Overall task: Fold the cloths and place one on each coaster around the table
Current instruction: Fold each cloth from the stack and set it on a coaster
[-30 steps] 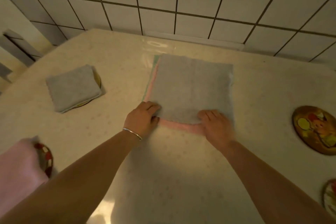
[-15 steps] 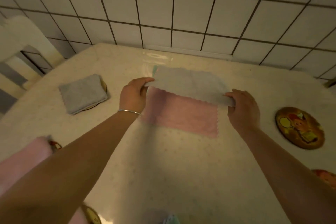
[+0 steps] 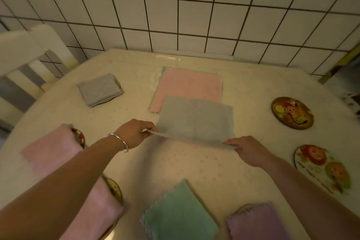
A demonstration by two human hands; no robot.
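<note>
Grey cloth [image 3: 194, 119], evidently soft and light, held just above the table [image 3: 194, 165] in front of the pink stack [image 3: 189, 85], near corners pinched by left hand [image 3: 134, 132] and right hand [image 3: 251, 150].

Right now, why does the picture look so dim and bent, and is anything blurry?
Head view: warm, dim light; the wide lens curves the tiled wall lines. The grey cloth held by the left hand and right hand is motion-blurred along its near edge. Glare streaks the table by the wall.
</note>
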